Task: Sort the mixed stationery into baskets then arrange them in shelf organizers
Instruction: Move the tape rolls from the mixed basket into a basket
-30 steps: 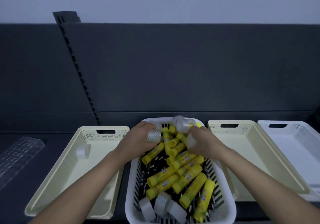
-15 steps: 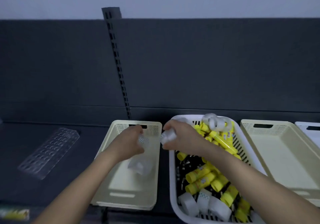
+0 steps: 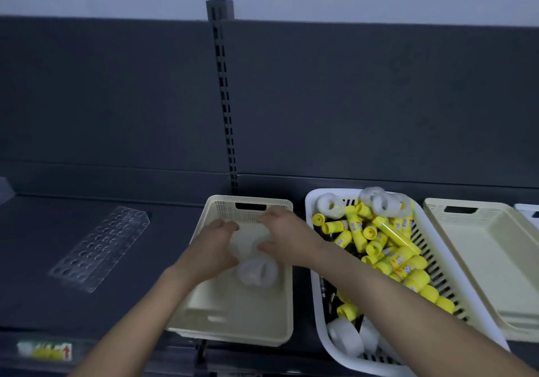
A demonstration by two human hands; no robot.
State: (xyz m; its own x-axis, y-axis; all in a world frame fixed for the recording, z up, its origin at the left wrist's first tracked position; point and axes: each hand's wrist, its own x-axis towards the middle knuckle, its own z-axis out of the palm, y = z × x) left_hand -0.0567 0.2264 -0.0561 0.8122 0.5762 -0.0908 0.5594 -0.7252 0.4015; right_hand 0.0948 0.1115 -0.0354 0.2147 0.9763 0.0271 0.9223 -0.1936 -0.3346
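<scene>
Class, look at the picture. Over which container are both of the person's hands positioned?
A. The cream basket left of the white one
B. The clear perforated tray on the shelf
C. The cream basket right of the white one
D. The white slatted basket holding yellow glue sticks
A. The left hand and the right hand are both above the cream basket left of the white basket, near blurred white tape rolls.
</scene>
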